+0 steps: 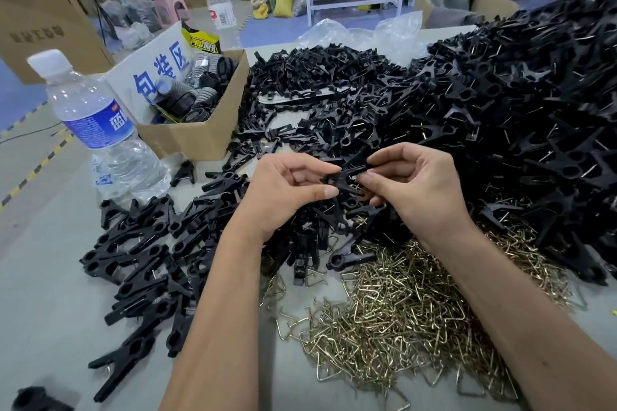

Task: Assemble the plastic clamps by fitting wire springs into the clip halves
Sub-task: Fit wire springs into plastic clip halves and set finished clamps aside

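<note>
Head view: left hand (287, 187) and right hand (407, 183) both pinch one black clamp (345, 177) between fingertips, raised above the surface (50, 277), presumably to seat its spring. Wire springs (384, 320) lie heaped just below, loose clip halves (320, 77) behind, within reach.

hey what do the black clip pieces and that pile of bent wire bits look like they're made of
Black clip piece held by both hands: apparently moulded plastic, matte to slightly glossy, with uniform colour and soft highlights.
Wire springs: seemingly metal wire with a shiny, pale gold-to-silver plated look, judging by bright glints; the exact metal can't be told.
</note>
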### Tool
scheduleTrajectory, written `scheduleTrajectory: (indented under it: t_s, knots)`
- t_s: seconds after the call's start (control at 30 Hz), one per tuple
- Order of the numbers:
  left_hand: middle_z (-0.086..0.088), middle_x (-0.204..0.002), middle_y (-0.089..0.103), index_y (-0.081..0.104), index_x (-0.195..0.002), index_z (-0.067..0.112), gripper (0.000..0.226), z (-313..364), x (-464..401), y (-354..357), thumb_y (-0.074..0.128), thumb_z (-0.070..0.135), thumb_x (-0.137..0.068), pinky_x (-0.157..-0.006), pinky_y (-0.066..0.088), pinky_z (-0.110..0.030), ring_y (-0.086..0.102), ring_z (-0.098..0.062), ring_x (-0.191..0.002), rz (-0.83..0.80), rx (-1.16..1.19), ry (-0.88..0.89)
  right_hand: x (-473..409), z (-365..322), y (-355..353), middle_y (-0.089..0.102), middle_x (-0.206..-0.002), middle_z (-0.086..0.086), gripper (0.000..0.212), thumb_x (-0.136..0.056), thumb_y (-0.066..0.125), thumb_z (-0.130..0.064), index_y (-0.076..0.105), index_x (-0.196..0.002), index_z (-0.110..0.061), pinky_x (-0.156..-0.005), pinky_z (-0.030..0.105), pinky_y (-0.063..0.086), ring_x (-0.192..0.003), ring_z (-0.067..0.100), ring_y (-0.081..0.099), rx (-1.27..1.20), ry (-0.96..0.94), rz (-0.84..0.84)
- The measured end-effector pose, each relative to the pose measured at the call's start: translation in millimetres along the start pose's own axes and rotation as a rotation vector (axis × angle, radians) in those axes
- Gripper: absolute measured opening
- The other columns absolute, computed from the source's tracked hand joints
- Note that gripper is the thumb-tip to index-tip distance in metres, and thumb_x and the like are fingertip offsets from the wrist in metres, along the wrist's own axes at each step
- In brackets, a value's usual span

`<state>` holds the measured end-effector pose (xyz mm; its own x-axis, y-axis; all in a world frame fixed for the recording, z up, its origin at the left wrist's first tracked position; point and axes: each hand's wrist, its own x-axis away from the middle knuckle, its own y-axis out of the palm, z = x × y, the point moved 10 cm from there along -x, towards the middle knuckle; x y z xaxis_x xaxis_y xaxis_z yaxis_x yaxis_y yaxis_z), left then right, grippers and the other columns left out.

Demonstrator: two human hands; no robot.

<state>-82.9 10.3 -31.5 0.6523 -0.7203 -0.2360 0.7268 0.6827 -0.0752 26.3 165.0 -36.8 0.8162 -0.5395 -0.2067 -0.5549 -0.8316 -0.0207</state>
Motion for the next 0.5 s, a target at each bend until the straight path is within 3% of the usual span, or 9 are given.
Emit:
scheduleTrajectory:
  t_s: [0.17,0.27,0.43,0.5]
  knots:
    - [-0.004,-0.084,0.078,0.083,-0.093,0.021,0.031,-2,-1,4,0.087,-0.002,-0.072,-0.076,0.059,-0.026,0.072,-0.018,-0.079,-0.014,-0.055,-0.011,2,0,-7,0.078,-0.076,0.002,0.019,-0.08,0.088,-0.005,0.073,-0.087,-0.013,-0.05,0.023,0.055,-0.053,0.022,0.072,0.089,0.006,0.073]
    - [-0.001,-0.081,0.076,0.082,-0.094,0.019,0.027,0,0,6,0.088,0.008,-0.07,-0.073,0.057,-0.024,0.071,-0.016,-0.076,-0.019,-0.04,-0.008,3,1,-5,0.078,-0.077,0.007,0.02,-0.078,0.089,-0.005,0.073,-0.089,-0.011,-0.049,0.023,0.054,-0.052,0.018,0.069,0.04,0.048,0.043]
    - [-0.01,-0.088,0.075,0.083,-0.097,0.019,0.028,10,-1,10,0.089,0.007,-0.072,-0.077,0.059,-0.028,0.069,-0.021,-0.081,-0.022,0.087,0.041,8,10,16,0.074,-0.077,0.006,0.02,-0.069,0.086,-0.017,0.077,-0.087,-0.014,-0.049,0.015,0.049,-0.059,0.012,0.068,-0.536,0.279,-0.115]
    - [-0.003,-0.087,0.076,0.083,-0.096,0.02,0.03,13,-1,15,0.086,0.001,-0.072,-0.075,0.058,-0.024,0.07,-0.015,-0.08,-0.048,0.105,0.051,13,13,30,0.07,-0.077,0.001,0.026,-0.066,0.085,-0.028,0.08,-0.089,-0.018,-0.048,0.013,0.049,-0.058,0.009,0.064,-0.588,0.352,-0.207]
